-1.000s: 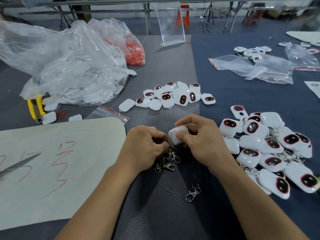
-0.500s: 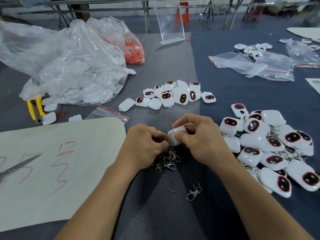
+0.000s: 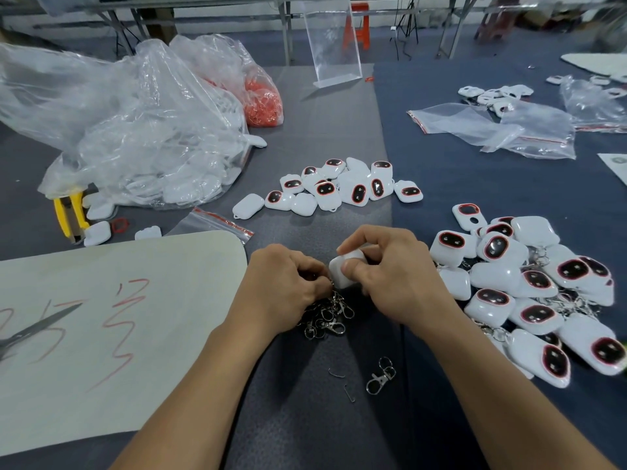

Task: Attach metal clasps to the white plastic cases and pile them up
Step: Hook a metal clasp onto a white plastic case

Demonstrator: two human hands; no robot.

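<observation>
Right hand has a closed grip on the small rounded white plastic case. Left hand curls tight at the case's left edge, its hold hidden. Silver metal clasps heap just below the case on the tabletop.

A small assembly workshop: a cloth-covered table carries heaps of identical white cases, bulk plastic bags of parts and loose metal clasps, with folding tables behind.
</observation>
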